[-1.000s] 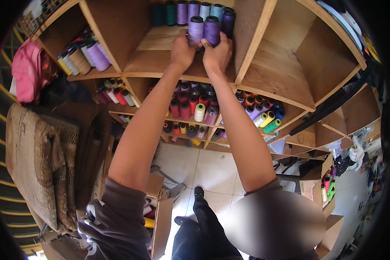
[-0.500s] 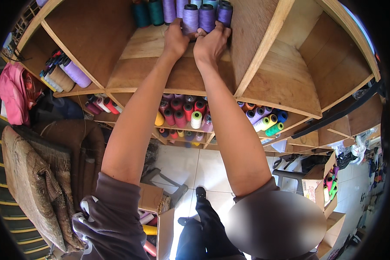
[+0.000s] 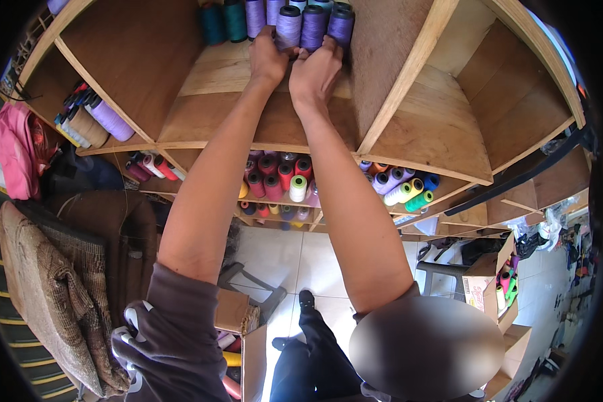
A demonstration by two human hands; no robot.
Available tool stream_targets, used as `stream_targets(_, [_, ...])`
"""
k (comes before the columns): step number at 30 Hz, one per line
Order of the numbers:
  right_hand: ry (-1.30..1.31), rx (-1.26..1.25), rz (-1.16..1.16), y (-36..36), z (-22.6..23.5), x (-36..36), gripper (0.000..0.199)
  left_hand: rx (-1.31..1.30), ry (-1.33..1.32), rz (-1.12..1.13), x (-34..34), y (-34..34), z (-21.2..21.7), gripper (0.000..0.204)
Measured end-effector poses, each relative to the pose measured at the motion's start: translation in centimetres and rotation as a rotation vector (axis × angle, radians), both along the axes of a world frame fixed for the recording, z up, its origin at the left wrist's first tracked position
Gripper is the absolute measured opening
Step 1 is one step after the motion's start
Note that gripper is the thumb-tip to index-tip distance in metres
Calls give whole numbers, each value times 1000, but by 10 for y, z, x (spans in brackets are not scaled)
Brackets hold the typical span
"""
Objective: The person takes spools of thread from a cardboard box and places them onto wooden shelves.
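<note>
Inside the upper wooden compartment, a row of thread cones stands upright. My left hand (image 3: 269, 61) is closed around the lower left side of a lilac thread cone (image 3: 289, 28) at the front. Beside it, my right hand (image 3: 315, 75) has bent fingers against the base of a purple thread cone (image 3: 313, 29), its thumb close to my left hand. A darker purple cone (image 3: 341, 28) stands just right of those fingers. Behind and left are more lilac cones (image 3: 255, 19) and two teal cones (image 3: 234, 20). The fingertips are partly hidden by my hands and the cones.
The compartment's wooden divider (image 3: 409, 74) rises to the right. Lower shelves hold red cones (image 3: 273, 186) and green cones (image 3: 419, 200). A folded brown rug (image 3: 47, 288) lies at left; open cardboard boxes (image 3: 253, 362) and a grey stool (image 3: 254, 288) stand below.
My right hand has slid slightly left and nearer to me, its fingers coming off the rightmost cone's side. My left hand stays at the lilac cone. The whole view has shifted a little.
</note>
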State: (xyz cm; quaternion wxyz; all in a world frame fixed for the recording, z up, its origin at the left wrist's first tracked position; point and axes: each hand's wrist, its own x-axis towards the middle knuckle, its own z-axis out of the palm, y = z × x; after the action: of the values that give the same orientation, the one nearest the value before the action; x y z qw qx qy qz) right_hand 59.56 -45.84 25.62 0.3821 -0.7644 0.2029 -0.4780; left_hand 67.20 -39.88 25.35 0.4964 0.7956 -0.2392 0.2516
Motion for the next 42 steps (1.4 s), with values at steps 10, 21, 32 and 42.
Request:
stream_targets(10, [33,-16,86,-2,-5,5,24,157,56,122,17,-4,1,55])
stream_targets(21, [236,51,127,1,-1,2,27,261,-14,120,36,-9,-12,49])
stream_targets(32, [47,84,86,0,-6,4,22,-67,-12,238,-24,5,2,32])
stream_targets(42, [-581,-28,647,72,-12,-129,14,-709,308,6,-318,167,-31,9])
